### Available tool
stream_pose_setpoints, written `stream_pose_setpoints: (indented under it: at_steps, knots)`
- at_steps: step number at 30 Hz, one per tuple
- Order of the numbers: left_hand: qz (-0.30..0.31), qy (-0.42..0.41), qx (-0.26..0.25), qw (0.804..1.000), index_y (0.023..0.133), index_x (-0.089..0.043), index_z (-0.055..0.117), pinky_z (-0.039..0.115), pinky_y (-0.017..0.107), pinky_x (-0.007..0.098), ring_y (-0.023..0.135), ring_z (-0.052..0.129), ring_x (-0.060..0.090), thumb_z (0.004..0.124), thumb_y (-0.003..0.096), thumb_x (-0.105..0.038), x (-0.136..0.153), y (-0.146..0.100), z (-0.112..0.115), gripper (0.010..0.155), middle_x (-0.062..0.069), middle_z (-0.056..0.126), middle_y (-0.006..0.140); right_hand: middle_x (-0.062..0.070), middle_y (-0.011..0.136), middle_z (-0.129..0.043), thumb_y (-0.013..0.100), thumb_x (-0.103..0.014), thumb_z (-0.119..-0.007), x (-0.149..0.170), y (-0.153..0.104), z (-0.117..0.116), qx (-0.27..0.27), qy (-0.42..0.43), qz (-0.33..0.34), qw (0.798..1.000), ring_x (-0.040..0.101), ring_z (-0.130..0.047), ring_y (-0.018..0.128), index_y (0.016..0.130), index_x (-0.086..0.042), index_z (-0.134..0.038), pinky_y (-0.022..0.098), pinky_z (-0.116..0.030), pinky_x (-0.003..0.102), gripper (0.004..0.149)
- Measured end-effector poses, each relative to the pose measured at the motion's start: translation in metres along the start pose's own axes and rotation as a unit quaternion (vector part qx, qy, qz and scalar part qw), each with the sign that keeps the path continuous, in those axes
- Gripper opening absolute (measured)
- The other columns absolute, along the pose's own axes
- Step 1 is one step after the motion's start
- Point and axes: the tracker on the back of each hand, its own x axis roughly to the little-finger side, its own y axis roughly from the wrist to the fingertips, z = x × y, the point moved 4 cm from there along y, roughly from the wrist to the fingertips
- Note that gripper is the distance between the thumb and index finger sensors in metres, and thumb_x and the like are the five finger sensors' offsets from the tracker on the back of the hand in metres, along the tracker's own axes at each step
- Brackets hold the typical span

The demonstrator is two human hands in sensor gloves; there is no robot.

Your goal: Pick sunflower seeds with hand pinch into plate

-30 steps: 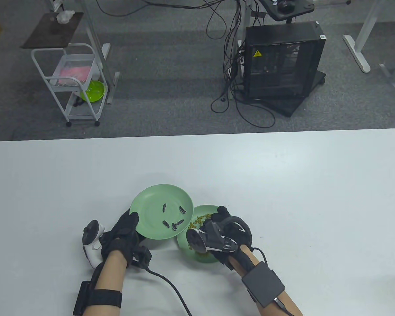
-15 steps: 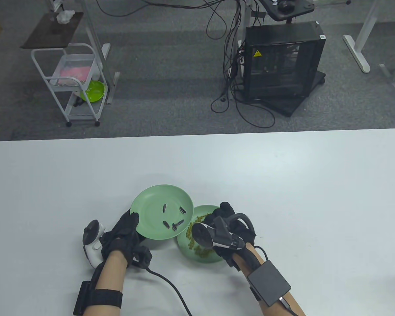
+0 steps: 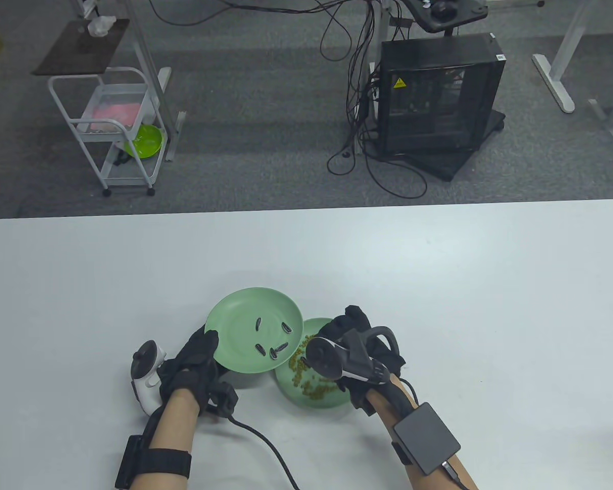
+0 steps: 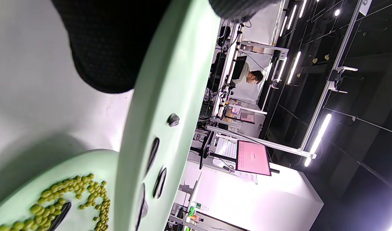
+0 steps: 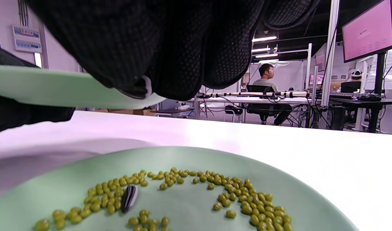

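Left hand grips upper plate's rim; right hand's grip unclear.

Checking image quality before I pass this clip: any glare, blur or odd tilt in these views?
Table view: even light, sharp, soft shadow under the raised plate. Left wrist view: turned sideways, ceiling strip lights flare, glove close and blurred. Right wrist view: right hand fills the top, dark; lone sunflower seed sharp among the green beans.

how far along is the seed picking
Four seeds already lie in the upper plate, which the left hand holds up. The right hand is above the lower plate; whether it pinches a seed is unclear. One seed remains among the green beans.
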Motion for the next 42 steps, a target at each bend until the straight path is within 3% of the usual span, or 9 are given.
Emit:
stream_pose_setpoints:
  at_steps: [16, 42]
  knots:
    - [-0.008, 0.017, 0.026, 0.999, 0.106, -0.003, 0.043, 0.093, 0.043, 0.037, 0.071, 0.099, 0.027, 0.065, 0.0522, -0.033, 0.004, 0.002, 0.016, 0.066, 0.023, 0.071, 0.093, -0.013, 0.073, -0.091, 0.035, -0.044, -0.08, 0.002, -0.004, 0.017, 0.089, 0.02, -0.027, 0.995, 0.014, -0.089, 0.081, 0.072, -0.035, -0.082, 0.076, -0.052, 0.059, 0.038]
    - [-0.014, 0.035, 0.077, 0.996, 0.106, -0.003, 0.049, 0.094, 0.04, 0.036, 0.067, 0.102, 0.026, 0.066, 0.052, -0.033, 0.005, 0.004, 0.03, 0.064, 0.022, 0.076, 0.091, -0.013, 0.074, -0.091, 0.035, -0.043, -0.081, -0.002, -0.004, 0.012, 0.098, -0.023, -0.043, 0.994, 0.015, -0.088, 0.081, 0.072, -0.036, -0.082, 0.076, -0.052, 0.059, 0.038]
